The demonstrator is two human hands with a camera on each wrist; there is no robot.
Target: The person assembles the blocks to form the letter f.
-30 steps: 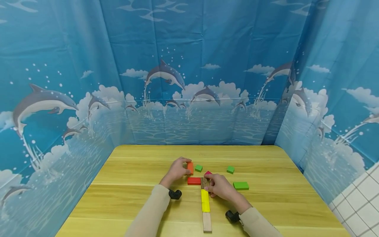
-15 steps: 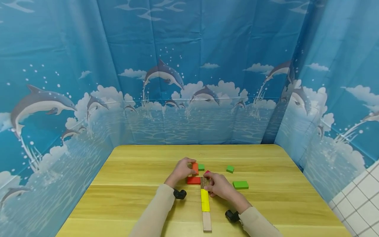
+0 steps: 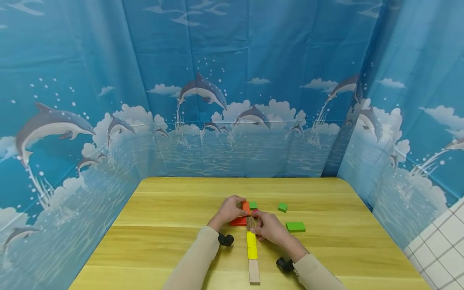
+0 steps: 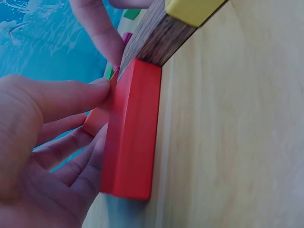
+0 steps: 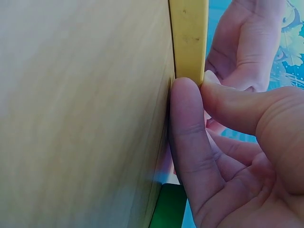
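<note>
My left hand pinches an orange block between thumb and fingers. In the left wrist view that orange block is partly behind a red block. The red block meets the side of a dark wood-grain block. A yellow block continues the row towards me. My right hand is curled, its thumb by the yellow and dark blocks and its forefinger at a magenta block. What lies under the right hand is mostly hidden, so its grip is unclear.
A pale wood block ends the row nearest me. One small green block stands beside the orange one. To the right lie another small green block and a longer green block. The table backs onto a dolphin-print curtain.
My left hand has slid the orange block rightwards to the far end of the dark block. The small green block beside it has shifted right too. My right hand has stayed put.
</note>
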